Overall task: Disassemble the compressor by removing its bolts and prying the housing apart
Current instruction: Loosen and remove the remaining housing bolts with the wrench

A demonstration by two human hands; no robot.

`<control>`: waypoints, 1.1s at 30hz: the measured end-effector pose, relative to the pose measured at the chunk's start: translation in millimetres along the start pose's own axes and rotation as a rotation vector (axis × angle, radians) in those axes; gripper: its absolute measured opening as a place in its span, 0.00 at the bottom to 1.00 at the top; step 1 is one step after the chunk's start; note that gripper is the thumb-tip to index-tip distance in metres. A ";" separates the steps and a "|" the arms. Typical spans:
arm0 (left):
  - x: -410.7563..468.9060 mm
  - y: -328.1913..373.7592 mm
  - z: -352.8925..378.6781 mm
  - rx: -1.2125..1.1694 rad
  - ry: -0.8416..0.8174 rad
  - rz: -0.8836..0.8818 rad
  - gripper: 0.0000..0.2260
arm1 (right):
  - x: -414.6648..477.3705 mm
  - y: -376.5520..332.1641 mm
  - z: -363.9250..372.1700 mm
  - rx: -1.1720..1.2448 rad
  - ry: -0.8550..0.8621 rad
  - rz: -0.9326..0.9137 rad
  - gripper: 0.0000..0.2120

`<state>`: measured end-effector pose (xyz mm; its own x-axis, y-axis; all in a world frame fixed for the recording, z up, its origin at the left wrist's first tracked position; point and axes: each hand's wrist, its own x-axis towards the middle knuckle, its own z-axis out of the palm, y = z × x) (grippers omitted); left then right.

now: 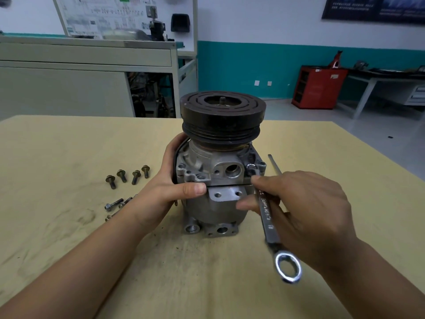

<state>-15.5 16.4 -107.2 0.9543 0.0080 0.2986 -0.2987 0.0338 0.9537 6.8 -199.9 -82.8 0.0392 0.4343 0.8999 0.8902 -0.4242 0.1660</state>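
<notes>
Head view showed the compressor (218,180) standing upright at the middle of the tabletop (69,146), black pulley (223,120) on top. The left hand (174,185) gripped its left side, thumb laid across the front. The right hand (305,210) pinched a wrench (269,217) whose far end sat at the upper flange. Loose bolts (122,175) lay to the left.

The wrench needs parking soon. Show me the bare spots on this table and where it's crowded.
Bare: the table right of the right hand, out to its edge; the near strip before the compressor, between both forearms. Crowded: left of the compressor, where loose bolts lie beside the left hand.
</notes>
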 end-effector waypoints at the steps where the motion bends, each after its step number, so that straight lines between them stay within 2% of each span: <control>1: -0.1 0.4 0.2 0.004 -0.001 0.000 0.44 | -1.1 0.2 1.1 -0.005 0.009 0.000 0.17; 5: -0.6 1.2 1.1 0.008 0.005 0.001 0.45 | -2.6 0.7 2.8 0.085 0.055 0.055 0.16; 7: -1.1 1.5 1.1 0.008 0.003 -0.001 0.45 | -5.3 1.8 3.9 0.243 0.079 0.171 0.14; 12: -1.1 2.1 0.7 0.011 -0.001 -0.005 0.46 | -5.5 -4.6 13.3 0.957 0.222 0.767 0.16; 14: -1.1 1.7 0.7 0.010 0.001 -0.004 0.46 | 0.7 -2.6 12.2 1.163 0.256 0.989 0.15; 18: -0.2 0.7 0.0 0.003 -0.001 0.003 0.45 | 7.4 9.0 14.2 1.258 0.280 1.276 0.09; 22: -0.2 0.3 -0.6 -0.002 -0.001 0.005 0.44 | 10.9 17.4 19.3 1.345 0.253 1.455 0.11; 25: -0.2 0.3 -0.6 -0.007 -0.003 0.005 0.44 | 10.5 22.6 17.9 1.408 0.339 1.470 0.11; 27: -0.1 0.5 -0.5 -0.009 -0.006 0.003 0.44 | 11.1 22.0 12.9 1.344 0.417 1.378 0.10; 30: -0.2 1.0 -0.4 -0.001 -0.009 0.001 0.46 | 12.2 14.0 5.3 1.113 0.420 1.128 0.10; 33: -0.3 1.2 -0.4 0.005 -0.011 -0.002 0.46 | 9.1 4.8 2.9 0.772 0.362 0.743 0.09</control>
<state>-16.2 16.8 -106.1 0.9548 -0.0028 0.2973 -0.2971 0.0283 0.9544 12.8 -195.7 -75.0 0.6536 -0.0297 0.7563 0.7480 0.1778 -0.6394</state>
